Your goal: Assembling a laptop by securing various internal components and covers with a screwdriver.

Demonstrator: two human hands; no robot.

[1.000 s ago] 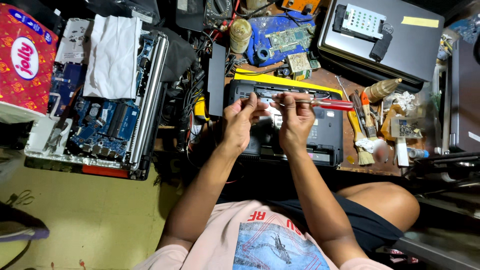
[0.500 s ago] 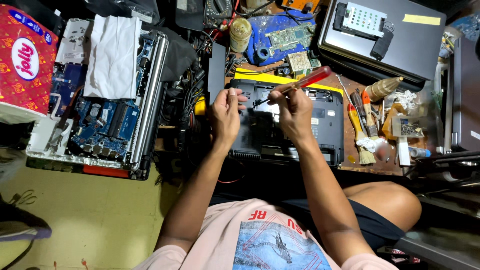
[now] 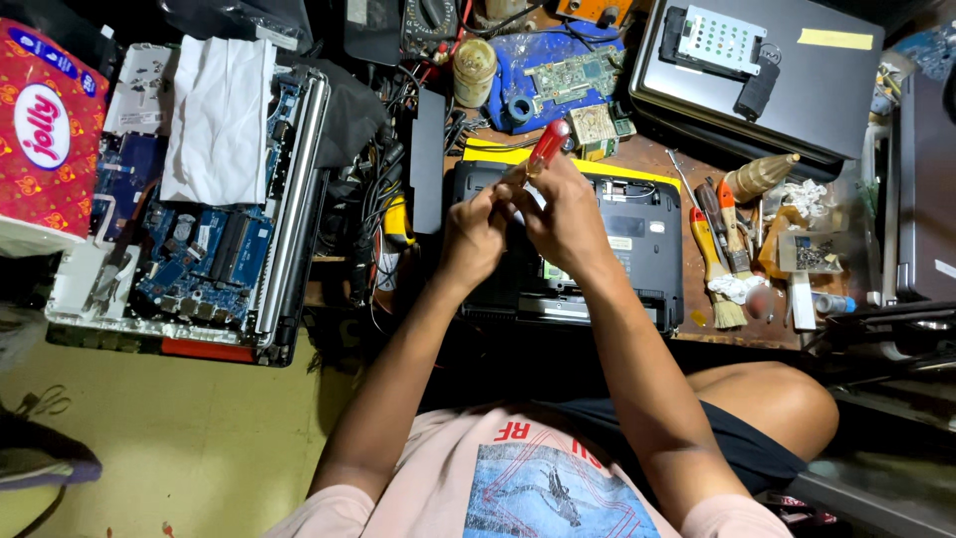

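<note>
Both hands meet above the black laptop (image 3: 637, 249), which lies bottom-up on the cluttered bench in front of the person. Starting at the left of the bench, an opened laptop (image 3: 199, 249) shows its blue circuit board, with a white cloth (image 3: 219, 120) draped over its upper part. Moving right, the left forearm rises from the lap at a slant, and the left hand (image 3: 473, 234) is curled, fingertips pinched together at the lower end of the screwdriver; whether they hold the shaft or something small there I cannot tell. Right beside it and touching, the right hand (image 3: 568, 214) is wrapped around the red-handled screwdriver (image 3: 548, 147), whose handle sticks up and away past the knuckles. That forearm runs back steeply towards the shoulder, elbow bent. Further right, a brush (image 3: 719, 284) and other screwdrivers (image 3: 712, 224) lie on the wood, just beside the black laptop's edge.
</note>
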